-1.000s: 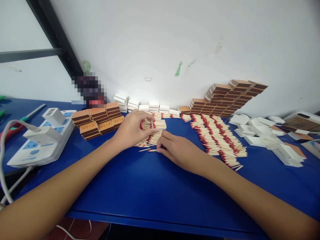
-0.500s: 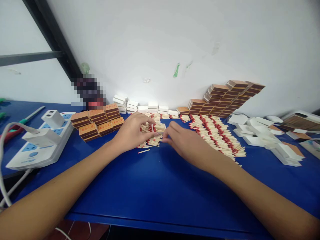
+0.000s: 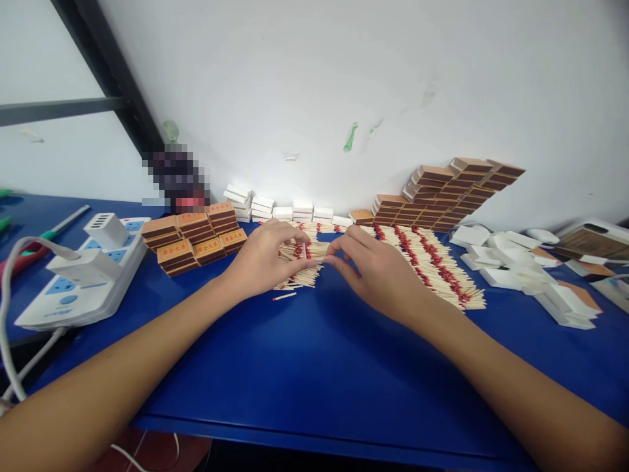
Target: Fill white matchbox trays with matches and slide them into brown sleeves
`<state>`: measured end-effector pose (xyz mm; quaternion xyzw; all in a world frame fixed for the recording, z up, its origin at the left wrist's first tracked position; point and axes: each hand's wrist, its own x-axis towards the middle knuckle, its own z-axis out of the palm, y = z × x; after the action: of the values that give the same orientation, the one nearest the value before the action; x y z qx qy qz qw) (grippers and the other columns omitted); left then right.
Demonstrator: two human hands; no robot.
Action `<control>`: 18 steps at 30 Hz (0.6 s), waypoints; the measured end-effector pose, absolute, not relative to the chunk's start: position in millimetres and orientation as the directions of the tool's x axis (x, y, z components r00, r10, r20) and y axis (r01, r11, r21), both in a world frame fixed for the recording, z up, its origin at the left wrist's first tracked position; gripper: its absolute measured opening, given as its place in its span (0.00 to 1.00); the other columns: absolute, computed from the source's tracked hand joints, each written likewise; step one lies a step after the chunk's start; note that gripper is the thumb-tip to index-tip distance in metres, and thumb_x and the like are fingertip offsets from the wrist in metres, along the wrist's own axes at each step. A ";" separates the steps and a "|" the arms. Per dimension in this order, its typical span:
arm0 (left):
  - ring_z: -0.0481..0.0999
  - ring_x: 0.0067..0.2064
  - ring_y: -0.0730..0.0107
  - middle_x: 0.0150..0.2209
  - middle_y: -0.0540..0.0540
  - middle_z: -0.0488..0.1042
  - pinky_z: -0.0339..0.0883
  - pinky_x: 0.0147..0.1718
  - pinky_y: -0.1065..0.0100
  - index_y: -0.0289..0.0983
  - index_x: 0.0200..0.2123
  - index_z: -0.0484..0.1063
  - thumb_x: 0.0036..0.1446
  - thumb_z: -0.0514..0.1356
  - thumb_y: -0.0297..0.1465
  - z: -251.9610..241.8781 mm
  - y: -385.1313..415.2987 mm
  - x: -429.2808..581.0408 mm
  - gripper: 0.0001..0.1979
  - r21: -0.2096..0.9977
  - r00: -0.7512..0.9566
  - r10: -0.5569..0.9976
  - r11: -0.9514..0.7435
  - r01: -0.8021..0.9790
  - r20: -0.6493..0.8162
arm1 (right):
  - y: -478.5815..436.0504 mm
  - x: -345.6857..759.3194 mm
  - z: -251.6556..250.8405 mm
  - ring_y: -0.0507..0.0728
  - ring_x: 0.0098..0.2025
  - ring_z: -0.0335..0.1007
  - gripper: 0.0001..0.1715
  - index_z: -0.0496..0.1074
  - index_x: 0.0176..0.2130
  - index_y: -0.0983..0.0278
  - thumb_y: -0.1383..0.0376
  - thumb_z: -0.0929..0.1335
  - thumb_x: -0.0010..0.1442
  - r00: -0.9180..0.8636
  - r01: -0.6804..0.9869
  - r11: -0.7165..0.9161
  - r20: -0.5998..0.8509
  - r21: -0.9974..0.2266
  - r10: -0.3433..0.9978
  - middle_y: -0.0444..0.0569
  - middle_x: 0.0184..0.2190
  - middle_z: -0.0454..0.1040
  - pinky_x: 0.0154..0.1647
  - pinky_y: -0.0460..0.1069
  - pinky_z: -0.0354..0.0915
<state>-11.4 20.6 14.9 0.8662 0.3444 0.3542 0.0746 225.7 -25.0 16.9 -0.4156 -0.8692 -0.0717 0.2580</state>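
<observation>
My left hand point(image 3: 268, 257) is closed around a small white matchbox tray point(image 3: 304, 252), gripping it between thumb and fingers. Pale matchsticks point(image 3: 318, 250) with red heads lie at the tray, between the two hands. The thumb and fingertips of my right hand point(image 3: 376, 265) pinch at the stick ends on the tray's right side. Beneath and behind the hands are loose matches. One single match point(image 3: 284, 297) lies on the blue table point(image 3: 295, 367) in front of them. A broad spread of matches point(image 3: 432, 262) reaches out to the right, partly behind my right hand.
Stacked orange-brown matchboxes point(image 3: 194, 239) stand at left, with a taller stack point(image 3: 442, 193) against the wall. White trays point(image 3: 263, 206) line the wall; more white trays point(image 3: 521, 262) are heaped at right. A power strip point(image 3: 88, 282) with cables lies at left.
My right hand has opened its grip shape slightly and shifted, its fingertips now at the matchsticks by the tray. My left hand keeps its hold. The view has moved slightly.
</observation>
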 end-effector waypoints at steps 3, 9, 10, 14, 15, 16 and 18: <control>0.79 0.45 0.59 0.43 0.47 0.84 0.71 0.48 0.57 0.41 0.43 0.80 0.57 0.74 0.38 16.2 23.7 -13.7 0.13 0.370 0.455 0.677 -0.715 0.593 0.578 | -30.4 212.9 8.6 0.56 0.38 0.72 0.09 0.73 0.46 0.63 0.64 0.64 0.76 -0.574 0.683 0.703 0.450 -0.197 0.684 0.52 0.43 0.75 0.39 0.51 0.65; 0.80 0.47 0.57 0.45 0.47 0.84 0.72 0.49 0.56 0.41 0.43 0.79 0.56 0.75 0.37 14.7 26.3 -16.5 0.14 0.375 0.410 0.695 -0.686 0.624 0.590 | -36.9 185.3 -7.6 0.56 0.41 0.74 0.05 0.74 0.44 0.62 0.64 0.68 0.73 -0.649 0.614 0.699 0.268 -0.367 0.712 0.51 0.46 0.75 0.42 0.51 0.69; 0.80 0.47 0.57 0.45 0.47 0.84 0.72 0.49 0.56 0.41 0.44 0.79 0.57 0.75 0.37 14.6 26.0 -16.5 0.14 0.376 0.412 0.697 -0.685 0.624 0.586 | -36.8 183.5 -8.3 0.56 0.41 0.74 0.04 0.74 0.43 0.62 0.64 0.68 0.73 -0.642 0.617 0.683 0.253 -0.391 0.724 0.51 0.46 0.75 0.42 0.52 0.69; 0.79 0.47 0.57 0.45 0.47 0.84 0.71 0.48 0.56 0.41 0.44 0.80 0.57 0.75 0.38 14.4 24.8 -15.7 0.14 0.374 0.417 0.699 -0.684 0.626 0.580 | -35.7 181.4 -8.8 0.56 0.41 0.74 0.03 0.73 0.42 0.62 0.66 0.68 0.72 -0.622 0.622 0.651 0.229 -0.435 0.748 0.51 0.46 0.76 0.44 0.52 0.70; 0.79 0.47 0.57 0.45 0.47 0.84 0.71 0.48 0.56 0.41 0.44 0.80 0.57 0.75 0.37 14.5 24.7 -15.4 0.14 0.373 0.417 0.699 -0.684 0.626 0.581 | -35.4 180.9 -9.3 0.56 0.41 0.74 0.03 0.73 0.43 0.62 0.66 0.68 0.73 -0.618 0.625 0.649 0.233 -0.434 0.751 0.51 0.47 0.76 0.44 0.52 0.70; 0.79 0.47 0.57 0.45 0.47 0.84 0.72 0.48 0.56 0.40 0.44 0.80 0.56 0.75 0.37 14.5 24.6 -15.3 0.14 0.372 0.417 0.698 -0.685 0.627 0.582 | -35.0 180.3 -10.1 0.57 0.41 0.74 0.03 0.73 0.44 0.62 0.66 0.68 0.73 -0.613 0.628 0.650 0.242 -0.428 0.752 0.52 0.48 0.76 0.44 0.53 0.70; 0.79 0.46 0.57 0.44 0.47 0.84 0.72 0.48 0.56 0.40 0.44 0.80 0.56 0.75 0.34 14.7 24.7 -15.1 0.13 0.369 0.419 0.696 -0.686 0.627 0.584 | -34.1 178.9 -12.5 0.58 0.43 0.75 0.04 0.73 0.46 0.63 0.65 0.68 0.73 -0.611 0.623 0.662 0.269 -0.417 0.744 0.53 0.49 0.75 0.46 0.54 0.71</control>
<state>-15.1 24.7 14.7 0.8409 0.3932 0.3689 0.0468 178.9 -34.1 -12.5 -0.3857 -0.8861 0.1422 0.2140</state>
